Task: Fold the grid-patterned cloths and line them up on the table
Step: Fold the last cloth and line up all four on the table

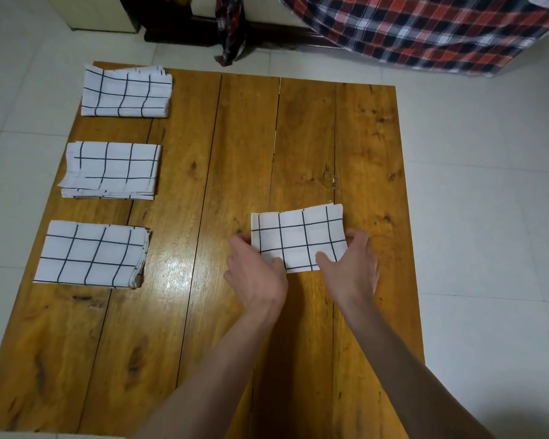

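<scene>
Now both hands' fingers point(240, 240) pinch the folded cloth's point(298, 237) side edges on the table point(184, 191).

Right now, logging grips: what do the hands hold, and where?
Both hold the folded cloth on the table: left hand at its left edge, right hand at its right edge.

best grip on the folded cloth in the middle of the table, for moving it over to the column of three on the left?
Probably the two short ends of the folded cloth, one hand per end, coming in from the near side. It lies flat on the table as a layered rectangle, so pinching both ends should keep the layers together. The left hand and right hand already sit at its near corners.
</scene>
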